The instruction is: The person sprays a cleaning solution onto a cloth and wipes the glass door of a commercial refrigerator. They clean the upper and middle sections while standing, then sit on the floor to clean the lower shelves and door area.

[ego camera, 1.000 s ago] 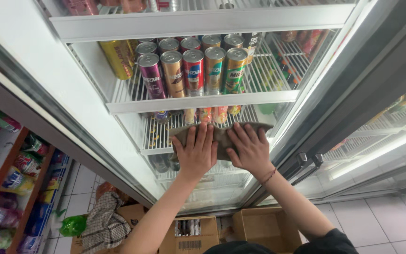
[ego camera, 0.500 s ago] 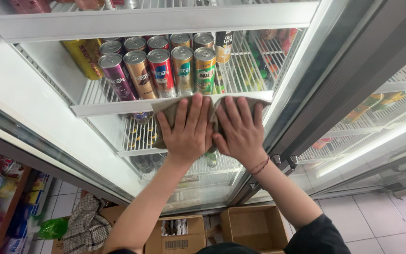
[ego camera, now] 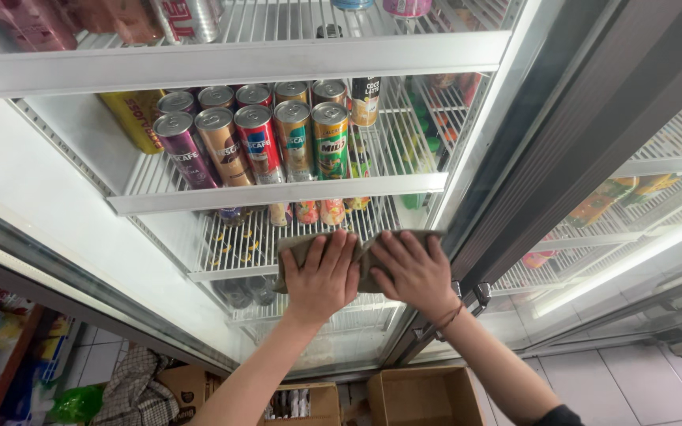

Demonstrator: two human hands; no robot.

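Wiping step: left hand (ego camera: 324,276) & right hand (ego camera: 414,272), both flat open, press grey cloth (ego camera: 361,251) on wire shelf (ego camera: 238,244) below cans (ego camera: 262,142); next needs even sideways pressure.

Single head-worn view, looking down and forward into an open fridge (ego camera: 278,193) from close above; shelves toward 12 o'clock, floor boxes (ego camera: 424,394) at 6, second door at 3.

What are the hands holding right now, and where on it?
Both the left hand and right hand lie flat on a grey-brown cloth, pressing its middle against the fridge shelf; no pinched grip.
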